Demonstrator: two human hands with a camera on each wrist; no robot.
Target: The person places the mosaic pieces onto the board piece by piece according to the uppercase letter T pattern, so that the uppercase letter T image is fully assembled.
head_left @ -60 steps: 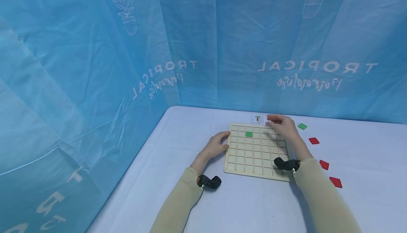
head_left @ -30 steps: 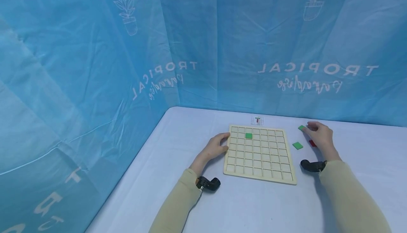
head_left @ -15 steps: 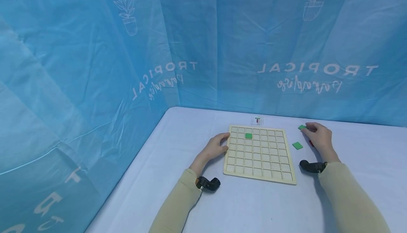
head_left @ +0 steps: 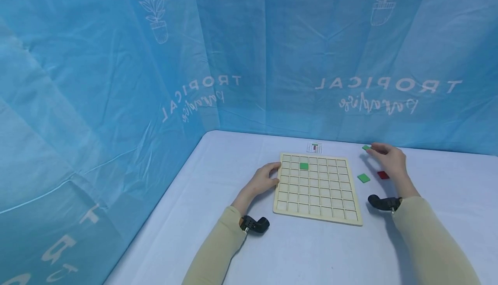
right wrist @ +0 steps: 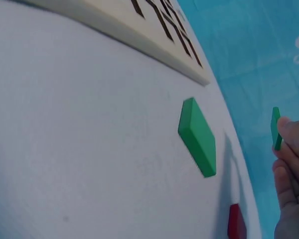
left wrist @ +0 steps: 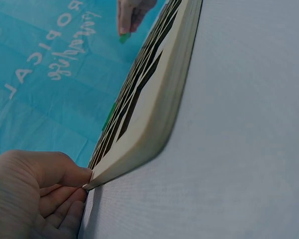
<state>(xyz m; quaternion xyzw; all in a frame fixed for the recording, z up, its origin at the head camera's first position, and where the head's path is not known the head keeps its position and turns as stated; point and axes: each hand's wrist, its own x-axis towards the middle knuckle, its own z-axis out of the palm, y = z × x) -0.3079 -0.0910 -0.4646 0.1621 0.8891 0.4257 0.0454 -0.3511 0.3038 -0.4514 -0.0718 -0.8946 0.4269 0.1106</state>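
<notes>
In the head view, my right hand [head_left: 392, 160] pinches a green square tile [head_left: 366, 148] between thumb and fingers, above the far right of the table. The right wrist view shows this tile [right wrist: 275, 128] lifted, seen nearly edge-on. My left hand [head_left: 261, 180] holds the left edge of a pale wooden grid board [head_left: 317, 219], its thumb [left wrist: 74, 170] right at the rim. Another green tile [head_left: 304, 166] sits in a cell of the board's second row. Between board and right hand lie a second loose green tile [head_left: 363, 178] and a red tile [head_left: 383, 175].
A small printed grid card [head_left: 314, 147], with green and red cells, lies behind the board. The white tablecloth [head_left: 307, 250] reaches back to a blue curtain [head_left: 295, 60]. Black wrist cameras [head_left: 254, 224] are strapped to both wrists.
My right hand has moved from over the board to the right, taken hold of the far green tile and raised it. A green tile now lies beside the board. The left hand stays put.
</notes>
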